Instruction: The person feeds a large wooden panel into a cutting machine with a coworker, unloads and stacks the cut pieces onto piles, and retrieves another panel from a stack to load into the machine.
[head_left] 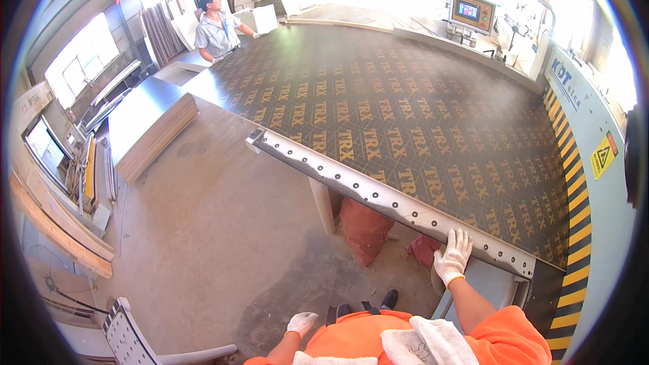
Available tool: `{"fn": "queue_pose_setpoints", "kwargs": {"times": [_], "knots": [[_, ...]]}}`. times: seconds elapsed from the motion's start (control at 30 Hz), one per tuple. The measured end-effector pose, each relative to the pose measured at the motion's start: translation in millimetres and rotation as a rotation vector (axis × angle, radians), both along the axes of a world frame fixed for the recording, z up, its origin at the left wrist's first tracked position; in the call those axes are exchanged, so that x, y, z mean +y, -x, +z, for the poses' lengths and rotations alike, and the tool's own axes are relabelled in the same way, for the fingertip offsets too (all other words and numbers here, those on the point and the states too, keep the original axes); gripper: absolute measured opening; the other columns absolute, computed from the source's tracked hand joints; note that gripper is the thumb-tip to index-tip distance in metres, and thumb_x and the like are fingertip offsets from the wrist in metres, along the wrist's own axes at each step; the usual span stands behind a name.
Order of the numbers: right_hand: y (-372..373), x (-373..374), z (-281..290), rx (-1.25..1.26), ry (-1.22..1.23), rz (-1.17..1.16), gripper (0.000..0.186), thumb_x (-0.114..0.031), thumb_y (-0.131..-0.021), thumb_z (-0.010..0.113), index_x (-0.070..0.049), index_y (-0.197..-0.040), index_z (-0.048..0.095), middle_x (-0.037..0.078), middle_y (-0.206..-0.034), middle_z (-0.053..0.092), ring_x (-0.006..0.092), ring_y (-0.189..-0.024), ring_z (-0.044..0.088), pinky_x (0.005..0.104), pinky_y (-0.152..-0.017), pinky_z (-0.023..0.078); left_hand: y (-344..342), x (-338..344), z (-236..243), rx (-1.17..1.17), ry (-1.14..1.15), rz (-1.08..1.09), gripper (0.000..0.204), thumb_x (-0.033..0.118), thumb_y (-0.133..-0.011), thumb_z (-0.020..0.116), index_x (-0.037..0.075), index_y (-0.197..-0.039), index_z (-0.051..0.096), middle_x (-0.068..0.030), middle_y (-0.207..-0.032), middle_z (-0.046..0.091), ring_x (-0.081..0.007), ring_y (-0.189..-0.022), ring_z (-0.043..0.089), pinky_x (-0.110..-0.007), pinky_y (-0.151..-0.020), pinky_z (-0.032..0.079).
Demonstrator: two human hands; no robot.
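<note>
My right hand (454,257), in a white glove, lies on the pale metal edge rail (375,194) of a saw table, its fingers spread. Behind the rail a large dark panel (378,105) with rows of yellow lettering covers the table. My left hand (301,323), also gloved, hangs low beside my orange top (362,334). Its fingers are loosely extended, and I see nothing in them. The rail stands well away from that hand, up and to the right.
A co-worker (218,30) stands at the panel's far left corner. A stack of boards (159,128) is on the left. To the right runs a machine beam (598,128) with a striped edge. A control screen (471,12) stands behind. Red sacks (364,230) sit below the rail.
</note>
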State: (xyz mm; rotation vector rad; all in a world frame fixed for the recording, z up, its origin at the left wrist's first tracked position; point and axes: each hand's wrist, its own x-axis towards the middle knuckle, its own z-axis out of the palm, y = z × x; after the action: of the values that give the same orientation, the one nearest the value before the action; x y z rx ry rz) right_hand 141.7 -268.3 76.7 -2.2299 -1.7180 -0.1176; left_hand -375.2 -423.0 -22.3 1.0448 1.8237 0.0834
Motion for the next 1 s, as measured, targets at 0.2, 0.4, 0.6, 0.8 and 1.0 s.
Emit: {"fn": "queue_pose_setpoints", "kwargs": {"times": [0.2, 0.4, 0.6, 0.8, 1.0], "knots": [[-0.6, -0.4, -2.8, -0.007, -0.008, 0.0, 0.095, -0.028, -0.08, 0.089, -0.004, -0.163, 0.051, 0.022, -0.173, 0.045, 0.0444, -0.167, 0.031, 0.061, -0.142, 0.015, -0.6, -4.5, 3.2, -0.006, 0.0, 0.01, 0.057, 0.055, -0.102, 0.065, 0.012, -0.136, 0.082, -0.0226, -0.133, 0.08, -0.0413, -0.13, 0.074, -0.048, -0.11, 0.055], [1.1, -0.9, 2.8, 0.002, -0.001, 0.005, 0.094, -0.028, -0.082, 0.089, -0.004, -0.163, 0.05, 0.021, -0.172, 0.045, 0.0443, -0.167, 0.03, 0.0608, -0.141, 0.015, 1.9, -6.1, 7.2, 0.016, 0.013, 0.008, 0.054, 0.053, -0.101, 0.061, 0.014, -0.133, 0.083, -0.022, -0.134, 0.079, -0.0433, -0.132, 0.072, -0.048, -0.112, 0.055], [1.7, -1.9, 7.1, 0.009, 0.002, 0.024, 0.09, -0.028, -0.084, 0.086, -0.002, -0.162, 0.051, 0.022, -0.172, 0.044, 0.0446, -0.167, 0.03, 0.0608, -0.141, 0.015, -2.0, -3.7, 5.5, 0.02, 0.024, -0.007, 0.055, 0.053, -0.101, 0.063, 0.013, -0.133, 0.083, -0.0219, -0.135, 0.079, -0.0429, -0.133, 0.071, -0.048, -0.112, 0.054], [-13.4, -7.5, 19.6, 0.14, 0.085, 0.073, 0.088, -0.028, -0.086, 0.084, -0.002, -0.163, 0.053, 0.023, -0.175, 0.041, 0.0453, -0.168, 0.028, 0.0588, -0.143, 0.013, -20.9, 9.9, 12.3, 0.021, 0.06, -0.013, 0.055, 0.053, -0.102, 0.063, 0.013, -0.134, 0.082, -0.0224, -0.134, 0.079, -0.0431, -0.131, 0.072, -0.047, -0.111, 0.054], [-111.1, -5.1, 51.2, 0.444, -0.167, 0.105, 0.048, -0.019, -0.097, 0.078, 0.001, -0.14, 0.073, 0.025, -0.144, 0.073, 0.0431, -0.139, 0.066, 0.049, -0.122, 0.051, -50.3, 35.8, 15.5, 0.045, 0.047, -0.076, 0.057, 0.054, -0.102, 0.061, 0.011, -0.135, 0.081, -0.0236, -0.133, 0.079, -0.0438, -0.131, 0.072, -0.047, -0.111, 0.054]]}}
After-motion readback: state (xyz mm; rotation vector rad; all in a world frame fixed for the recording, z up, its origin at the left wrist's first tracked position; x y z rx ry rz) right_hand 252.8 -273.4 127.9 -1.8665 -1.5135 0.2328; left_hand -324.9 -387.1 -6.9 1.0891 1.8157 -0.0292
